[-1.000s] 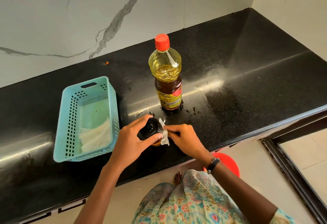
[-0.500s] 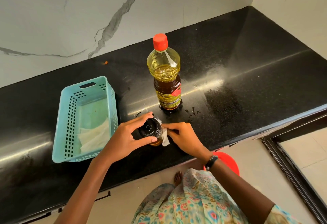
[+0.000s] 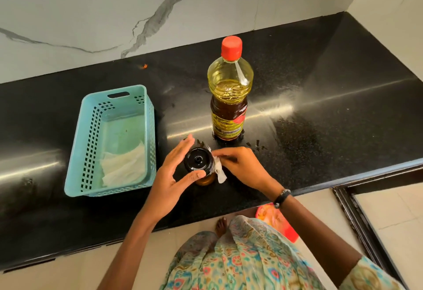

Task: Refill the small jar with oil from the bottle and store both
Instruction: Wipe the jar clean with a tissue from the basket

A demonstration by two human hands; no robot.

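The black worktop (image 3: 332, 111) ran from the left edge to the far right corner, where it met the white marble wall (image 3: 91, 10). Its whole right side lay bare, with lots of room to move.

A blue basket (image 3: 146, 138) sat near the left end of the worktop, close to the front edge. White paper (image 3: 124, 166) lay flat inside it. A strip of bare worktop showed between the basket and the jar.

The oil bottle (image 3: 229, 106) stood upright in the middle of the worktop, with its red cap (image 3: 231, 46) on. Small dark bits (image 3: 257, 147) lay on the worktop by its base.

The left hand (image 3: 170, 182) held the small jar (image 3: 201, 170) from the left side, thumb in front and fingers (image 3: 183, 145) behind, curled round the black lid (image 3: 198, 159). The jar stood on the worktop, just in front of the bottle and near the front edge. Yellow oil showed in it below the lid.

The right hand (image 3: 242, 166) pinched a small white tissue (image 3: 218, 170) and pressed it on the right side of the jar. A black band (image 3: 282, 198) sat on that wrist, past the front edge.
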